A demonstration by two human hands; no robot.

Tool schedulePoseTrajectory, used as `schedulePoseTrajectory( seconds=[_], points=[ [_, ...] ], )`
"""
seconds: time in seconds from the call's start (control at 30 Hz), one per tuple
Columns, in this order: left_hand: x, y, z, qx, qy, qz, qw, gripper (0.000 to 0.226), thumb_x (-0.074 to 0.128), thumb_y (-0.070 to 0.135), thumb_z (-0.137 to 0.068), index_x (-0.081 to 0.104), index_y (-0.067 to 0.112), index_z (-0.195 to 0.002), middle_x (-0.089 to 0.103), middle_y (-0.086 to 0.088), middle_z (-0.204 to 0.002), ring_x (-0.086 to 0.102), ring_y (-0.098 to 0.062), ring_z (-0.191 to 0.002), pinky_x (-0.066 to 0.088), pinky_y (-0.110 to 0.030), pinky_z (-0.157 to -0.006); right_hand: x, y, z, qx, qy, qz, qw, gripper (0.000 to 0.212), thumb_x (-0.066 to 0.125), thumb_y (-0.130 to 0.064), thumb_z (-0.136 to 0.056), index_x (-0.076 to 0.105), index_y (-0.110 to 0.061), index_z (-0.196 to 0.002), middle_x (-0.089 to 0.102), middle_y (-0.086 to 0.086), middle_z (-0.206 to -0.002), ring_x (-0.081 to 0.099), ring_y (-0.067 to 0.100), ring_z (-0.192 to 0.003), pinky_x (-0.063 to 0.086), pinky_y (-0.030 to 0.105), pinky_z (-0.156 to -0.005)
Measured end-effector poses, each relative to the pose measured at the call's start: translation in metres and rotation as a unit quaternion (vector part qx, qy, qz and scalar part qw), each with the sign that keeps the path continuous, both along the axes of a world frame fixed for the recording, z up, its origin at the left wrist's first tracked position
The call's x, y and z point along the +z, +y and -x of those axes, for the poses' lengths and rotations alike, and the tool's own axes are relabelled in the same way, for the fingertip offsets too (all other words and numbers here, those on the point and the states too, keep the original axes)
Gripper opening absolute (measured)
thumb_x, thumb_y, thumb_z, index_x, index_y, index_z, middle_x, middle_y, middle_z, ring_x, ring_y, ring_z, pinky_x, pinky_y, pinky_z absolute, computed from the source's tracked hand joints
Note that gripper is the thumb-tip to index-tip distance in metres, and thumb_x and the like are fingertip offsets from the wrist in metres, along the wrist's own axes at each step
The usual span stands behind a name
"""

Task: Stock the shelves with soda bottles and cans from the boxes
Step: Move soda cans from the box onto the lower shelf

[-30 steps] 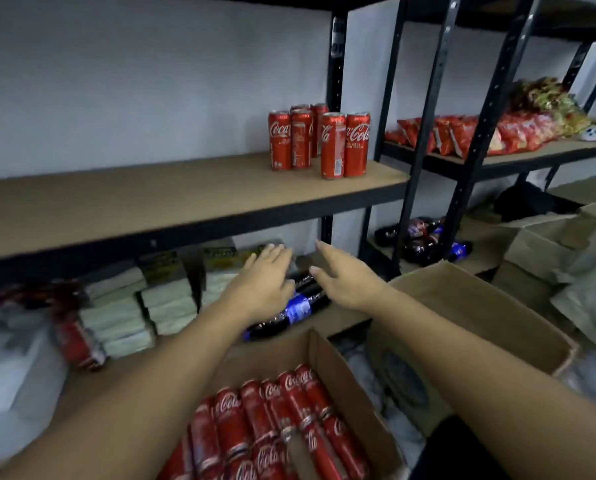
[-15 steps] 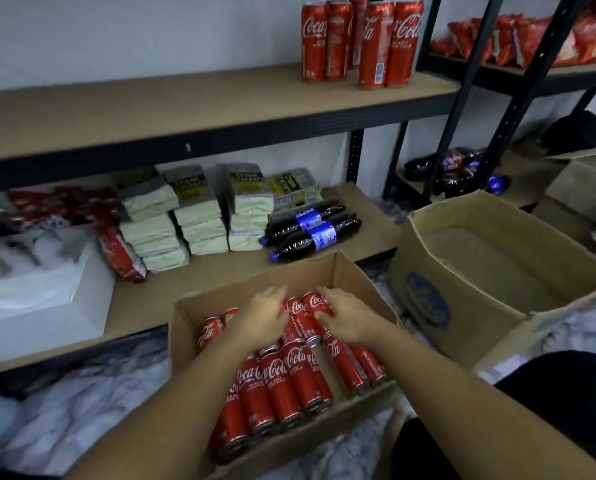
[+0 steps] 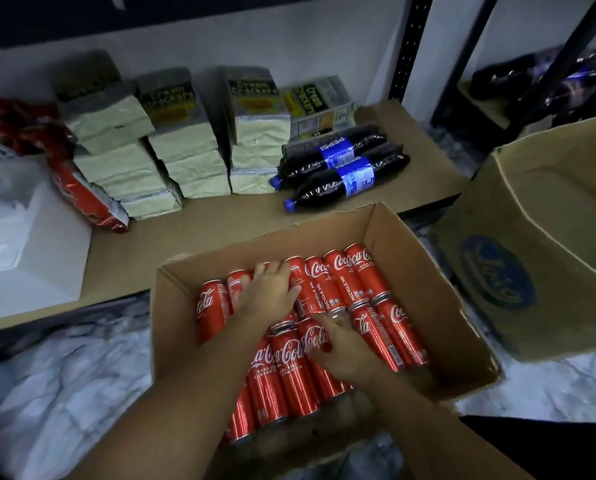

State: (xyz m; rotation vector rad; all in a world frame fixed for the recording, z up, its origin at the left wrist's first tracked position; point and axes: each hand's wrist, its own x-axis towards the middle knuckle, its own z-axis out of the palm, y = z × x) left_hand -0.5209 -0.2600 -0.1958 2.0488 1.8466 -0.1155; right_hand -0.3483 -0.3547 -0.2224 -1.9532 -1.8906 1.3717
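We judge task partway: can box (image 3: 438,292) near-full, two rows of red cola cans (image 3: 345,282) lying on sides, glossy, undented. Two Pepsi bottles (image 3: 338,171) already lie on lower shelf (image 3: 220,220) behind can box. Left hand (image 3: 269,296) rests flat on far row, grip apart. Right hand (image 3: 345,355) lies over near-row can; we cannot tell whether grip has closed. Second box (image 3: 549,237), right of can box, shows no stock.

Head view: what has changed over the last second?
Both hands came down from the Pepsi bottles on the lower shelf into the box of Coke cans. The left hand now rests on the far row, the right hand on a near can; no can lifted yet. Bottles, cracker packs and the other box stayed put.
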Motion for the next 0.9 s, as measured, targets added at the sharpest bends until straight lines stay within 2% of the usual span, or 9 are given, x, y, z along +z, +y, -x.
schedulePoseTrajectory(
  seconds=[0.07,0.13,0.23,0.33,0.47,0.7,0.83,0.9],
  points=[
    [-0.015,0.013,-0.004,0.001,0.012,-0.001,1.000,0.073,0.051,0.061,-0.096,0.030,0.025,-0.156,0.039,0.003,-0.157,0.028,-0.025,-0.142,0.030,-0.053,-0.107,-0.012,0.001,0.003,-0.010,-0.002,-0.002,1.000,0.083,0.067,-0.062,-0.086,0.019,-0.053,-0.153,0.007,-0.007,-0.166,0.021,0.028,-0.153,0.030,0.056,-0.121],
    [-0.025,0.022,-0.008,0.006,0.017,0.001,1.000,0.084,0.059,0.067,-0.089,0.030,0.026,-0.156,0.039,0.005,-0.156,0.026,-0.025,-0.142,0.029,-0.053,-0.105,-0.018,0.005,0.007,-0.010,-0.002,0.000,1.000,0.084,0.068,-0.063,-0.085,0.020,-0.051,-0.153,0.008,-0.004,-0.166,0.022,0.028,-0.153,0.030,0.054,-0.121],
    [-0.034,0.029,-0.013,0.028,0.015,0.003,0.999,0.095,0.070,0.069,-0.080,0.031,0.024,-0.155,0.038,0.004,-0.154,0.025,-0.027,-0.141,0.029,-0.055,-0.106,-0.019,0.013,0.008,-0.023,0.019,-0.001,1.000,0.073,0.073,-0.059,-0.084,0.035,-0.049,-0.145,0.025,0.000,-0.159,0.038,0.028,-0.144,0.040,0.048,-0.116],
    [-0.037,0.032,-0.015,0.035,0.018,0.013,0.999,0.099,0.074,0.067,-0.077,0.030,0.024,-0.154,0.037,0.002,-0.151,0.026,-0.028,-0.140,0.030,-0.056,-0.107,-0.020,0.015,0.004,-0.042,0.055,0.009,0.998,0.059,0.076,-0.054,-0.082,0.043,-0.051,-0.131,0.038,-0.005,-0.146,0.051,0.025,-0.131,0.047,0.046,-0.108],
    [-0.037,0.034,-0.016,0.030,0.031,0.020,0.999,0.099,0.076,0.066,-0.077,0.029,0.025,-0.154,0.035,0.000,-0.148,0.027,-0.028,-0.136,0.031,-0.054,-0.106,-0.020,0.013,-0.002,-0.078,0.111,0.022,0.991,0.049,0.077,-0.048,-0.082,0.046,-0.054,-0.120,0.051,-0.009,-0.134,0.059,0.020,-0.120,0.053,0.051,-0.100],
    [-0.032,0.033,-0.014,0.046,-0.005,0.016,0.999,0.089,0.087,0.062,-0.064,0.042,0.029,-0.134,0.042,0.004,-0.138,0.032,-0.025,-0.131,0.033,-0.054,-0.104,-0.020,0.001,-0.012,-0.124,0.193,0.042,0.973,0.049,0.078,-0.040,-0.085,0.049,-0.051,-0.123,0.055,-0.012,-0.133,0.060,0.016,-0.121,0.053,0.053,-0.100],
    [-0.028,0.031,-0.010,0.071,-0.063,0.020,0.995,0.088,0.095,0.056,-0.052,0.039,0.038,-0.117,0.042,0.007,-0.127,0.034,-0.020,-0.123,0.034,-0.053,-0.101,-0.018,-0.002,-0.015,-0.149,0.227,0.079,0.959,0.048,0.080,-0.031,-0.087,0.051,-0.049,-0.121,0.060,-0.011,-0.130,0.062,0.014,-0.118,0.055,0.050,-0.098],
    [-0.025,0.027,-0.009,0.082,-0.095,0.022,0.992,0.083,0.096,0.053,-0.051,0.037,0.041,-0.108,0.039,0.008,-0.121,0.032,-0.015,-0.114,0.033,-0.050,-0.098,-0.011,-0.003,-0.017,-0.161,0.249,0.096,0.950,0.050,0.080,-0.025,-0.088,0.050,-0.046,-0.122,0.061,-0.009,-0.130,0.062,0.012,-0.117,0.056,0.043,-0.094]
  ],
)
